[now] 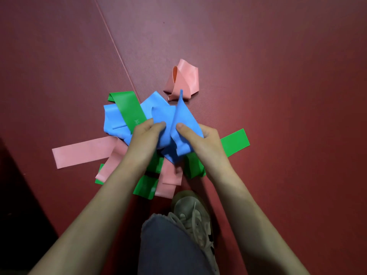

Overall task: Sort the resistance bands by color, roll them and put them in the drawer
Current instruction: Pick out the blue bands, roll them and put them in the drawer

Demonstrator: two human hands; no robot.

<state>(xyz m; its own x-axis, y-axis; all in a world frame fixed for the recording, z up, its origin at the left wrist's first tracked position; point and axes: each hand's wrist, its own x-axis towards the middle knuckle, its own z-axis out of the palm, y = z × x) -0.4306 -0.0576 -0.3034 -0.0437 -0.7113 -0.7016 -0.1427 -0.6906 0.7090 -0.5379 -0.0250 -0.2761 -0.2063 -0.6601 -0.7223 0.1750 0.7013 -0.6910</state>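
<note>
Blue band point(183, 116) pinched by left hand point(145, 136) and right hand point(199, 138) over the pile of bands point(79, 151).

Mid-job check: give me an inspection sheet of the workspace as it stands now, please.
Surface: red mat, a seam running across it.
Job's things: blue band lifted over a mixed pile of green bands and pink bands; crumpled pink band sits just beyond the pile; no drawer in view.
Clutter: nothing seen.
Hands: left hand and right hand both pinch the blue band.
Cables: nothing seen.
Surroundings: shoe and trouser leg near the pile; dark area at the left edge.
</note>
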